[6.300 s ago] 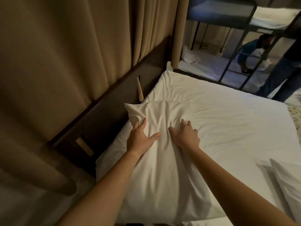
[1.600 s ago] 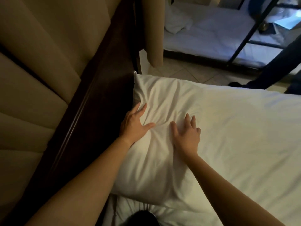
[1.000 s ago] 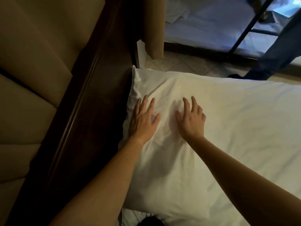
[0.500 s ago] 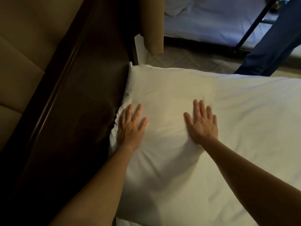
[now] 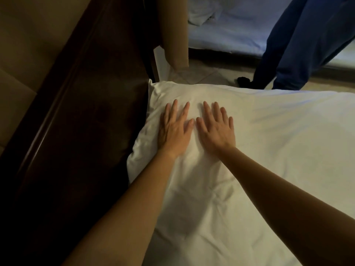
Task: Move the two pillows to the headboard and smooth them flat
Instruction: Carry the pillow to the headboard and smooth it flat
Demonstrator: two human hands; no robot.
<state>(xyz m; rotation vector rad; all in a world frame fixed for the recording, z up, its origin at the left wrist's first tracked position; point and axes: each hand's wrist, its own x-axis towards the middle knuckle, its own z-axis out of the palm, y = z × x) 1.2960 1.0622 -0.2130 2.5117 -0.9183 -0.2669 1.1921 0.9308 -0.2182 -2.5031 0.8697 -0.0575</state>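
1. White pillow (image 5: pixel 192 179) lies on the bed (image 5: pixel 288 150), its left edge right up against the dark wood headboard (image 5: pixel 86 131).
2. Left hand (image 5: pixel 173 129) is flat on the pillow, palm down, fingers spread, gripping nothing.
3. Right hand (image 5: pixel 216 127) sits just beside it, same deal: open and pressed flat.
4. Thumbs nearly touch.
5. Someone's blue trouser legs (image 5: pixel 303 45) stand past the bed, near a tan curtain (image 5: pixel 173 31).

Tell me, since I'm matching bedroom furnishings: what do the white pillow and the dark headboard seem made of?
White pillow: soft woven fabric, probably cotton, matte; it creases and dents under the hands. Dark headboard: apparently stained wood, semi-gloss; a light streak glints along its moulded edge.
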